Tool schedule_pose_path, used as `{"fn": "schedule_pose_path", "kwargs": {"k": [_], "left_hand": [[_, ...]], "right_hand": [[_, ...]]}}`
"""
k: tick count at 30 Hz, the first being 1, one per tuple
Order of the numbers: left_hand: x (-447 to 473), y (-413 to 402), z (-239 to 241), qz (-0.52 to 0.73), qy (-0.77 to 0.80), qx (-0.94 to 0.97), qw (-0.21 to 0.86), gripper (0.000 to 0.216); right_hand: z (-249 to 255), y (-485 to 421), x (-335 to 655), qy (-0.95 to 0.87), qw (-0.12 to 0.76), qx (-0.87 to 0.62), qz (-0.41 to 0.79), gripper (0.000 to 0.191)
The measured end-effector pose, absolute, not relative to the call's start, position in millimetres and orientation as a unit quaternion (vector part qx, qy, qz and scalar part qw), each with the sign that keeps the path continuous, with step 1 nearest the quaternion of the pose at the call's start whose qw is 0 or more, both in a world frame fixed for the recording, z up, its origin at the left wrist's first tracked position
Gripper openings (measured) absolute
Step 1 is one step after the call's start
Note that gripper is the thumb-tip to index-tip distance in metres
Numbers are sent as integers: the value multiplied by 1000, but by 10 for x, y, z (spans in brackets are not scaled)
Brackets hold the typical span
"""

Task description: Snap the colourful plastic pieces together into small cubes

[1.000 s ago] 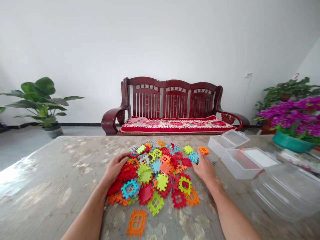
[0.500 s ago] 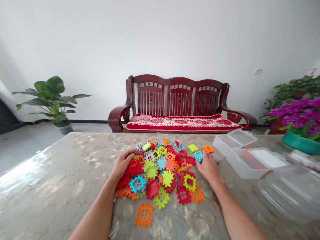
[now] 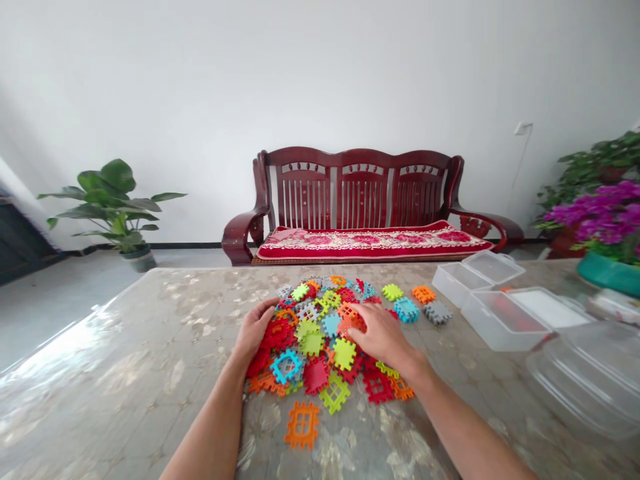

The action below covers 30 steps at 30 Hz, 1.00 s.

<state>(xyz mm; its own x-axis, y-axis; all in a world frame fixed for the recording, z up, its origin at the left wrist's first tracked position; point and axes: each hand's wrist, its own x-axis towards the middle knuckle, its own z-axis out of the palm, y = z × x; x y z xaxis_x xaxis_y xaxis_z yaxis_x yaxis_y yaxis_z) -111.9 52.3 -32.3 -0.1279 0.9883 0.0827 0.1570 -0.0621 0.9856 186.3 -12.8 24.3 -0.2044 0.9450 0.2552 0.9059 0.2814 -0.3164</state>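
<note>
A heap of interlocking plastic tiles (image 3: 311, 343) in red, orange, lime green, blue and grey lies on the table in front of me. My left hand (image 3: 255, 329) rests against the heap's left edge, fingers loosely bent and apart from the thumb, holding nothing I can see. Over the right half of the heap, my right hand (image 3: 377, 331) has its thumb and fingers spread at an orange tile (image 3: 350, 323), whose right part it hides. Closest to me, an orange window tile (image 3: 303, 425) lies apart from the heap.
Right of the heap sit small groups of lime, blue (image 3: 407, 309), orange (image 3: 424, 294) and grey tiles (image 3: 437, 313). Beyond them are clear plastic boxes (image 3: 500, 330) with lids raised and a large clear cover (image 3: 590, 380). A teal flowerpot (image 3: 607, 272) stands at far right.
My right hand has moved left from the blue tiles at the side onto the heap, uncovering the grey tiles there. My left hand stays at the heap's left edge. The view has shifted slightly.
</note>
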Motion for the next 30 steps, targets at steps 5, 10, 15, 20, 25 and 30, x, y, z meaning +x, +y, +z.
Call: {"fn": "schedule_pose_path", "kwargs": {"k": [5,10,15,20,25,30], "left_hand": [[-1107,485,-311,505,542,521,423,52],[-1100,483,-310,505,537,529,421,50],[-1123,513,-329,518,548,519,402,51],[-1137,573,-380,527,540,531,386,49],[-1137,650,-464,518,536,542,389,46],[-1134,643,-467,518,546,538,379,42]], "right_hand": [[233,-45,1415,-819,132,-557,45,50],[260,13,1286,-837,74,-543,6,36],[286,23,1300,-836,102,-539,8,38],[264,126,1616,-792,234,-563,47,51],[85,337,2152,-738,292,-607,42,46],[-111,436,2332,-739,294,-604,54,47]]}}
